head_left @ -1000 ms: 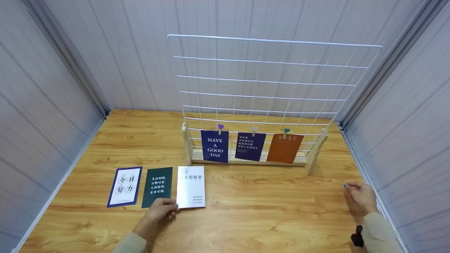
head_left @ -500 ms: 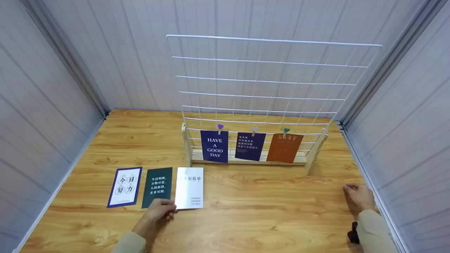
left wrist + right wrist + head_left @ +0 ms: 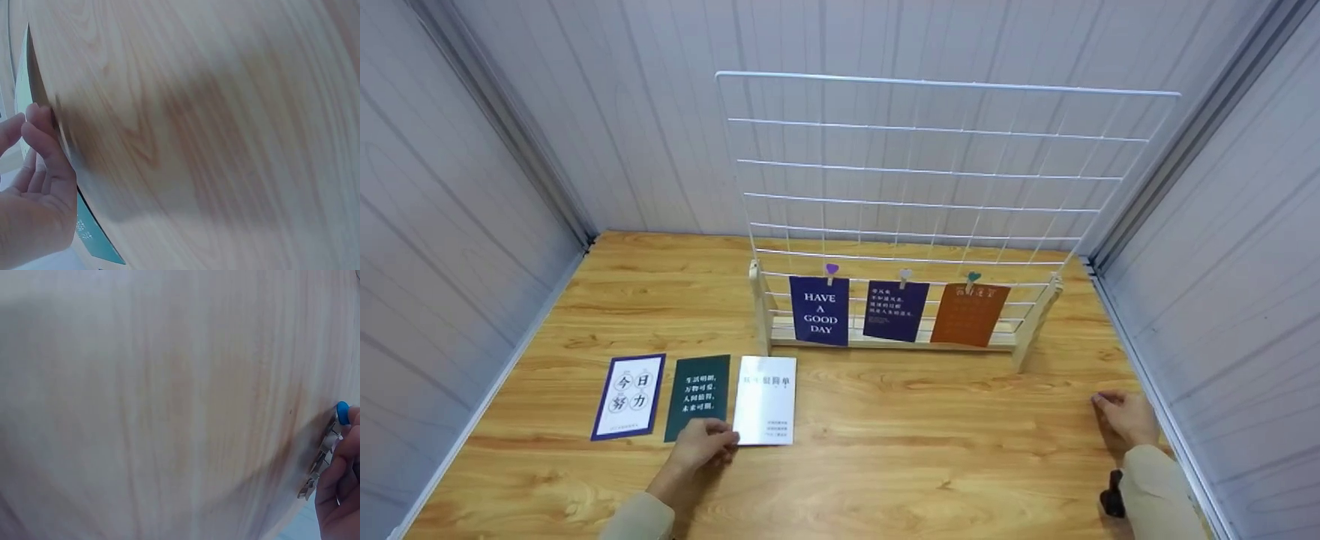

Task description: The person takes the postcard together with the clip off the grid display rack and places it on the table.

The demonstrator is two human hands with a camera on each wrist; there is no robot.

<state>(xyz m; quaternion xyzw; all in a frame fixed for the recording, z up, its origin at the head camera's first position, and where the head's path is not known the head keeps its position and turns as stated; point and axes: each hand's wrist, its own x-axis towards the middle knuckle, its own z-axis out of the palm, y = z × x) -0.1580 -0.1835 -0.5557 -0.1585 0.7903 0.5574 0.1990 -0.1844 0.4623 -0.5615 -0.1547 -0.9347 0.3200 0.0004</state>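
In the head view my left hand (image 3: 703, 444) pinches the lower left corner of a white card (image 3: 765, 420) with Chinese print. Seen from the left wrist, thumb and finger meet at the edge of this card (image 3: 24, 84), which is tilted up from the table. A dark green card (image 3: 697, 386) lies partly behind the hand. Far to the right, my right hand (image 3: 1129, 420) pinches a small clothespin with a blue top (image 3: 342, 413). More wooden clothespins (image 3: 327, 441) lie under its fingers, partly hidden by them.
A white wire grid (image 3: 904, 176) stands in a wooden base (image 3: 1024, 341) behind the hands. Clothespins hold a navy card (image 3: 820, 330), a second navy card (image 3: 894, 322) and an orange card (image 3: 970, 322) on it. A purple-bordered card (image 3: 628, 397) lies at left. Panel walls enclose the table.
The white card has shifted slightly left in my left hand, and the glare on it has changed. My right hand has barely moved; less of the blue top shows past its fingertips.
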